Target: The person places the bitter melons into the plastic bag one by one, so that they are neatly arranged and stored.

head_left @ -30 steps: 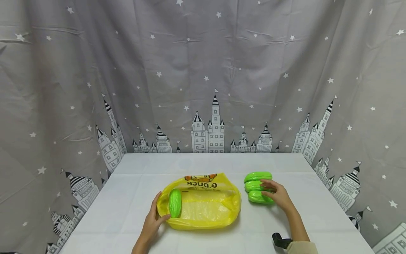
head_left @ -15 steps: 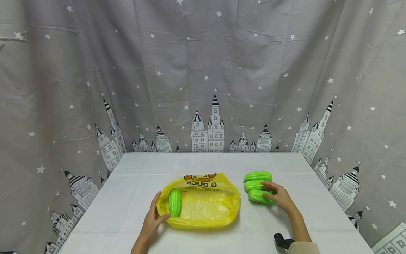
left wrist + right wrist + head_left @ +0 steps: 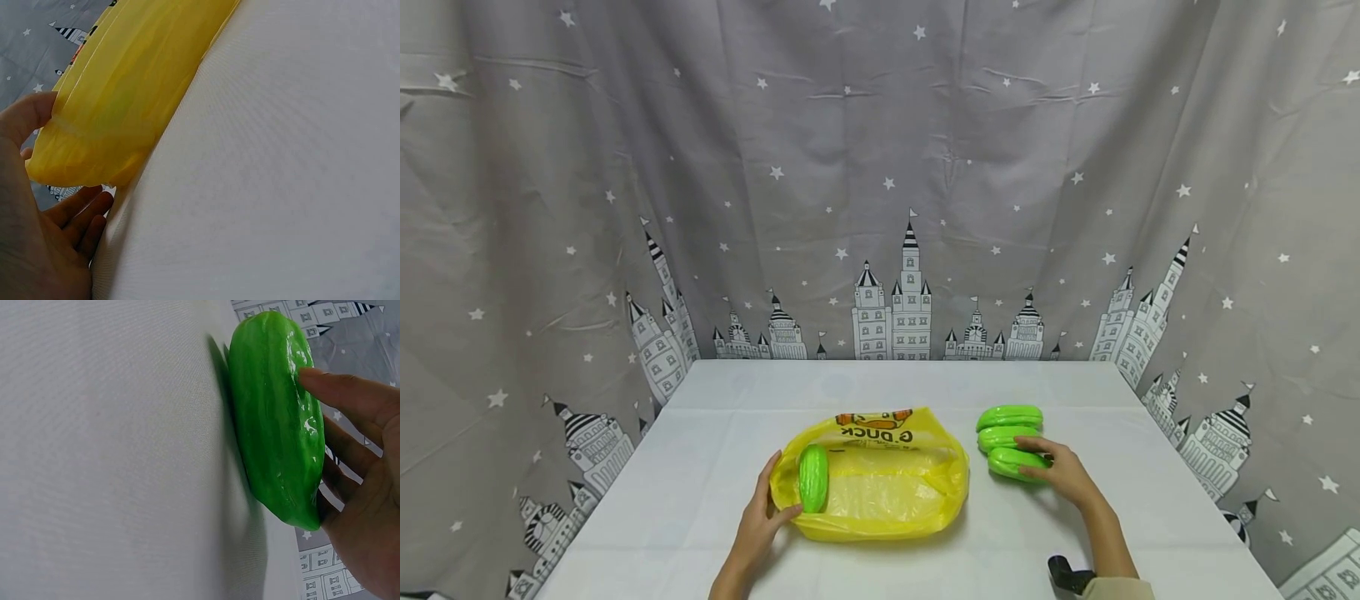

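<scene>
A yellow plastic bag (image 3: 880, 527) lies on its side, mouth gaping, with mirrored lettering on its back wall. One shiny green gourd (image 3: 813, 479), ridged lengthwise, rests inside at its left end. My left hand (image 3: 760, 517) holds the bag's left rim, the thumb at the near edge; in the left wrist view its other fingers hang loosely below. To the right lie three similar gourds side by side. My right hand (image 3: 1063, 472) grips the nearest gourd (image 3: 272, 425), thumb on one side and fingers behind it, partly hidden. The middle gourd (image 3: 1000, 438) and the farthest gourd (image 3: 1009, 416) sit just beyond.
A white cloth (image 3: 820, 387) covers the table. Behind it hangs a grey curtain (image 3: 880, 125) with stars and castles. A black device (image 3: 1063, 573) sticks out by the right sleeve (image 3: 1118, 588).
My right fingers have drawn in on the nearest gourd, which has shifted slightly. The left hand and the bag stay as they were.
</scene>
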`<state>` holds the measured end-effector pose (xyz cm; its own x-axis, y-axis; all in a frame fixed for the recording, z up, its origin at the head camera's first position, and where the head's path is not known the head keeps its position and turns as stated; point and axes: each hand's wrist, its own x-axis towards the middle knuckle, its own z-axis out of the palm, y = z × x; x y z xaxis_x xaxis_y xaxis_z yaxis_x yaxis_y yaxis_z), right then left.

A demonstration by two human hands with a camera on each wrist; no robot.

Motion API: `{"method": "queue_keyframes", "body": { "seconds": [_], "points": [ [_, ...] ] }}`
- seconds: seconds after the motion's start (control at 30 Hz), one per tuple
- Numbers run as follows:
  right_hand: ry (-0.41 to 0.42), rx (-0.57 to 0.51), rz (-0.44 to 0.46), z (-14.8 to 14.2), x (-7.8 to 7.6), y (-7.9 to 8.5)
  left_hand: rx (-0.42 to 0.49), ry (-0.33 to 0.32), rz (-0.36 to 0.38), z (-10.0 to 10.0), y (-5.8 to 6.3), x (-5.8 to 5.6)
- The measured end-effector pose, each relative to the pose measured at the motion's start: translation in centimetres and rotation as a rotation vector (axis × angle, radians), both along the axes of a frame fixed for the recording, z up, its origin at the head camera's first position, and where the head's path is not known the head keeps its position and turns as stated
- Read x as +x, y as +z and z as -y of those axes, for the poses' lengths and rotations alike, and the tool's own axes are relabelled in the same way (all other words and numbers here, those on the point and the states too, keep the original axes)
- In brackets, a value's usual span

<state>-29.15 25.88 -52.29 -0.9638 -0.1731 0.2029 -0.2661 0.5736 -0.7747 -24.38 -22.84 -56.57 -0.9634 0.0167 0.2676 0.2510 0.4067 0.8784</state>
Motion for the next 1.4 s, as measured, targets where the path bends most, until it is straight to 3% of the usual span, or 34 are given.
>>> {"method": "queue_keyframes", "body": {
  "seconds": [0.2, 0.43, 0.53, 0.63, 0.83, 0.93, 1.4],
  "points": [
    [0.037, -0.009, -0.006, 0.0, 0.3, 0.0, -0.005, -0.01, -0.047, -0.1, 0.5, 0.2],
    [0.083, 0.019, -0.005, -0.1, 0.3, -0.1, 0.023, -0.028, -0.048, -1.1, 3.6, 1.7],
    [0.101, 0.039, -0.021, -0.1, 0.2, -0.3, 0.0, -0.021, -0.046, -1.3, 4.0, 2.0],
    [0.11, 0.054, -0.043, -0.1, 0.2, -0.4, -0.002, -0.019, -0.06, -1.1, 3.5, 1.7],
    [0.092, 0.085, -0.036, 0.0, 0.2, -0.5, -0.017, -0.005, -0.073, -0.2, 0.7, 0.3],
    [0.09, 0.09, -0.033, 0.0, 0.2, -0.5, -0.022, -0.004, -0.063, 0.1, -0.1, -0.1],
    [0.081, 0.131, -0.088, 0.2, 0.3, -0.5, 0.014, -0.014, -0.027, 0.1, -0.2, -0.1]
  ]
}}
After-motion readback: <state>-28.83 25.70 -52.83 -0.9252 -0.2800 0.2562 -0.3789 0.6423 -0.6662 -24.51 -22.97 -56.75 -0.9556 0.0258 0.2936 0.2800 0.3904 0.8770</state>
